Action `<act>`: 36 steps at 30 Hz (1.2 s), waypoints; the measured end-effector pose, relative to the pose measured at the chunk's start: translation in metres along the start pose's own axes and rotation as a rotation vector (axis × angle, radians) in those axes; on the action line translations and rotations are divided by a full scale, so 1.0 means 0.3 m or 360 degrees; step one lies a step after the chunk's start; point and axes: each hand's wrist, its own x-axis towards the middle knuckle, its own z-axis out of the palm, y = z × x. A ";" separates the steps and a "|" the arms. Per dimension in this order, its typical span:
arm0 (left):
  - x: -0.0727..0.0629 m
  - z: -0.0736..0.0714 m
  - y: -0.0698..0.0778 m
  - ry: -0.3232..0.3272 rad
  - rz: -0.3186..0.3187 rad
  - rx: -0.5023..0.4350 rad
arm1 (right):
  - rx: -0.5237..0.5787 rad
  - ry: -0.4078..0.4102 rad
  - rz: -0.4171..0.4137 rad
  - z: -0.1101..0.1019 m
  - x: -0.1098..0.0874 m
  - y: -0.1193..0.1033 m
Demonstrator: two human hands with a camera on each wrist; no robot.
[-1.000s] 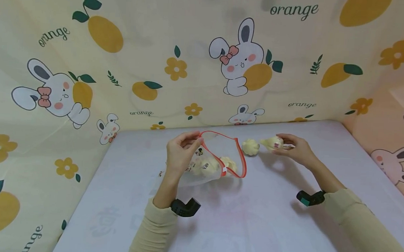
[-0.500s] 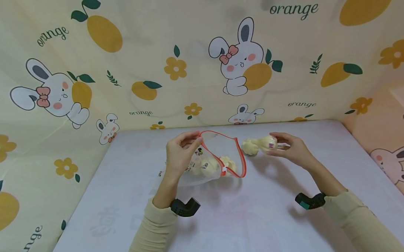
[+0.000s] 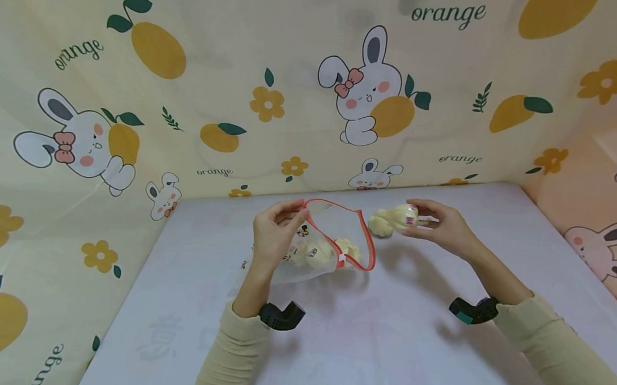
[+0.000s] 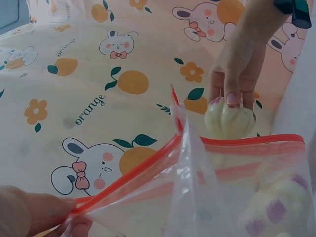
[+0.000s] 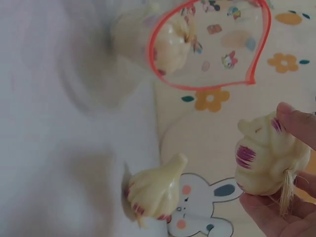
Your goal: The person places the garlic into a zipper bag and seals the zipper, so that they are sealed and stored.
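Note:
My left hand (image 3: pixel 272 234) pinches the red-edged mouth of a clear printed zip bag (image 3: pixel 370 240), whose opening faces right. Inside the bag lie pale garlic bulbs (image 3: pixel 316 255); how many is hard to tell through the plastic. To the right of the bag, my right hand (image 3: pixel 450 227) grips another garlic bulb (image 5: pixel 271 153) by its root end, fingers and thumb round it. That bulb has purple streaks and hangs above the table. A further garlic bulb (image 5: pixel 155 192) sits on the table just beyond the bag's mouth, partly overlapped by the held one in the head view.
A white-covered table (image 3: pixel 385 337) lies under everything. Behind it rises a cream cloth wall (image 3: pixel 292 73) printed with rabbits and oranges, and a similar cloth (image 3: pixel 589 202) bounds the right side. Each wrist wears a black camera (image 3: pixel 282 315).
My right hand has moved a little left with its garlic bulb, which now overlaps the bulb on the table in the head view. The left hand and the bag have stayed nearly still.

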 end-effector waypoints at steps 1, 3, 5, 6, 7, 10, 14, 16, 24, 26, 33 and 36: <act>-0.001 0.000 0.001 -0.0003 -0.0006 0.0004 | 0.0005 0.0000 -0.0011 0.001 -0.003 -0.004; -0.003 -0.001 0.001 -0.0007 -0.0017 0.0012 | 0.0004 -0.0001 -0.0028 0.003 -0.009 -0.012; -0.004 0.001 0.002 -0.0016 -0.0022 0.0017 | -0.0001 0.0001 -0.0047 0.005 -0.015 -0.019; -0.004 0.001 0.002 -0.0019 -0.0024 0.0017 | -0.0002 0.0002 -0.0054 0.005 -0.018 -0.023; -0.003 0.002 0.002 -0.0019 -0.0021 0.0016 | -0.0002 0.0007 -0.0065 0.006 -0.020 -0.027; -0.001 0.005 0.003 -0.0020 -0.0014 0.0005 | 0.0013 0.0021 -0.0106 0.008 -0.027 -0.039; -0.002 0.005 0.005 -0.0012 -0.0016 0.0007 | 0.0041 0.0017 -0.0152 0.014 -0.037 -0.066; -0.002 0.005 0.006 -0.0008 -0.0014 0.0013 | 0.0037 0.0010 -0.0169 0.019 -0.041 -0.083; 0.006 0.001 -0.001 0.0006 0.0010 0.0000 | 0.0081 -0.0023 -0.0275 0.046 -0.050 -0.142; 0.007 0.001 -0.001 0.0002 0.0012 0.0002 | 0.0085 -0.0032 -0.0286 0.054 -0.053 -0.152; 0.000 0.000 0.003 -0.0007 0.0029 -0.0013 | 0.0056 -0.0036 -0.0280 0.081 -0.056 -0.165; -0.003 0.000 0.002 -0.0008 0.0038 -0.0015 | 0.0057 -0.0028 -0.0273 0.092 -0.052 -0.166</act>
